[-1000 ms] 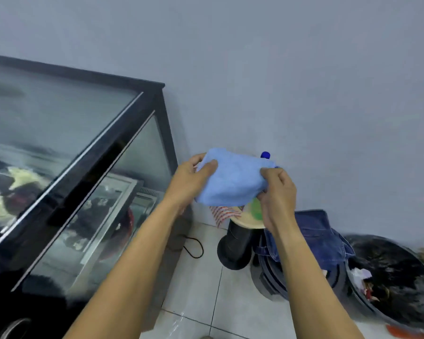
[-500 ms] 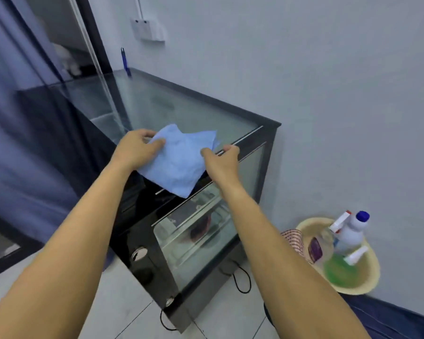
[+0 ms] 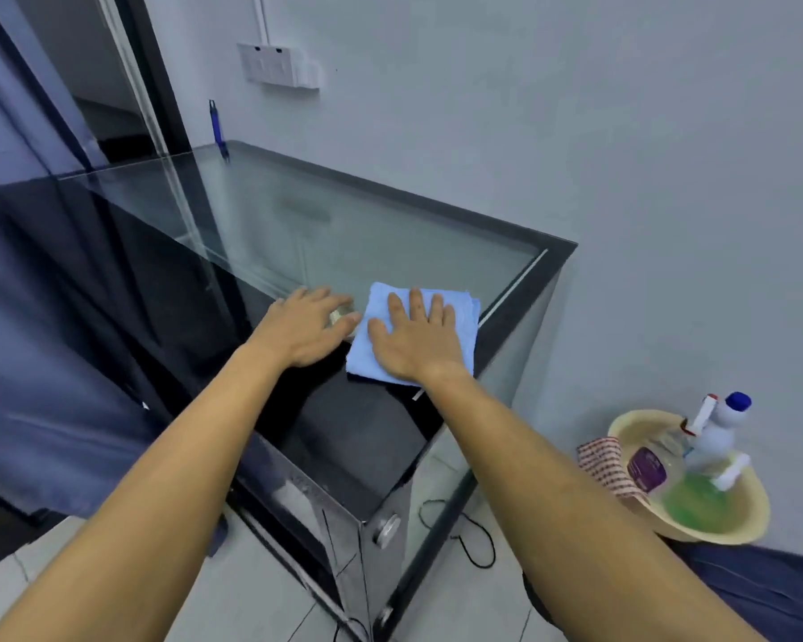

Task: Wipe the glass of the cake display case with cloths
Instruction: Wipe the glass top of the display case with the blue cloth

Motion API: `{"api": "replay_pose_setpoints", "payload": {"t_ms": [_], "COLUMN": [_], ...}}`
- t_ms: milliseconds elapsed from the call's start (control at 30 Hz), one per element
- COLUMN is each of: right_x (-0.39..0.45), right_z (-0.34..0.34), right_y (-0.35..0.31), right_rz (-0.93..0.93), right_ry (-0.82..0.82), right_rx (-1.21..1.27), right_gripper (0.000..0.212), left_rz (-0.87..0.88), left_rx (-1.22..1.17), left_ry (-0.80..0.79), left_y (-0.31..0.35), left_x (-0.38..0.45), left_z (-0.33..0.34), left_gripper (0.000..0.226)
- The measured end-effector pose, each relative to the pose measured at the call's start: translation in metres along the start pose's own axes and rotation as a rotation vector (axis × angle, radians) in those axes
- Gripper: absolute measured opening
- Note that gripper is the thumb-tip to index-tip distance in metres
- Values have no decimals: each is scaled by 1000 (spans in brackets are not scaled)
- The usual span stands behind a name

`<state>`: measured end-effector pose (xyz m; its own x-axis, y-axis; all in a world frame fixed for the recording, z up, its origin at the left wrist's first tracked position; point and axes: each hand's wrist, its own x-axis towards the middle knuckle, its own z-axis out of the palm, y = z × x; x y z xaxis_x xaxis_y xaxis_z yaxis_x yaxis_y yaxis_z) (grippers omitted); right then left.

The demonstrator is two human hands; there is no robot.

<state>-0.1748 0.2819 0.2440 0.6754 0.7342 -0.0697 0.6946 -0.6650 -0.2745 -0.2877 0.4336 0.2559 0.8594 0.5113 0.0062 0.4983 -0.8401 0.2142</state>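
Blue cloth [image 3: 418, 324] lies folded flat on the glass top [image 3: 344, 234] of the display case [image 3: 358, 437], near the case's right front corner, just inside the dark frame edge. Right hand [image 3: 413, 340] lies palm-down on the cloth, fingers straight and spread, pressing it to the glass; no grip, hand released. Left hand [image 3: 304, 329] sits just beside the cloth's left edge, also flat w/ fingers extended, fingertips at or touching the cloth edge; can't tell if there's contact. It holds nothing. Both forearms reach in from the bottom of the view.

Case is black-framed w/ glass top and glass side panel; a black cord [image 3: 471, 539] loops on the tiled floor by its base. A blue pen-like item [image 3: 216, 127] stands at the case's far corner against the wall, below a white wall socket [image 3: 277, 64].

Right of the case, on the floor side: a yellow basin [image 3: 733, 525] holding a white spray bottle [image 3: 719, 433] w/ blue cap, a bottle of green liquid [image 3: 687, 495], and a red-checked cloth [image 3: 606, 463] draped over its left rim. Dark blue fabric [image 3: 761, 590] lies under the basin.
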Motion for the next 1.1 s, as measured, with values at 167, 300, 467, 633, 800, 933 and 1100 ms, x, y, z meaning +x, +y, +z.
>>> {"api": "replay_pose_setpoints", "payload": {"t_ms": [167,300,467,633,800,933,1100], "right_x": [-6,-11,-41,-92,-166,-115,-7], "right_z": [1,5,18,30,40,22,14], "right_y": [-7,-21,-48,-79,-83,-45,-54], "right_rz": [194,312,334,246,111,266,505], "right_ry": [74,101,101,88,85,72,126], "right_rx": [-18,-10,-6,11,3,-23,14], "right_gripper": [79,79,79,76,85,81,73], "left_rz": [136,163,192,202,213,334,436], "left_rx": [14,-5,-16,-18,28,57,44], "left_ry": [-118,-115,-112,-92,-109,-162,-183], "left_y": [-22,-26,-32,-33,-33,-45,-76], "left_x": [17,19,18,22,27,51,107], "left_z": [3,6,6,8,12,4,-5], "left_gripper": [67,64,60,59,59,60,57]}}
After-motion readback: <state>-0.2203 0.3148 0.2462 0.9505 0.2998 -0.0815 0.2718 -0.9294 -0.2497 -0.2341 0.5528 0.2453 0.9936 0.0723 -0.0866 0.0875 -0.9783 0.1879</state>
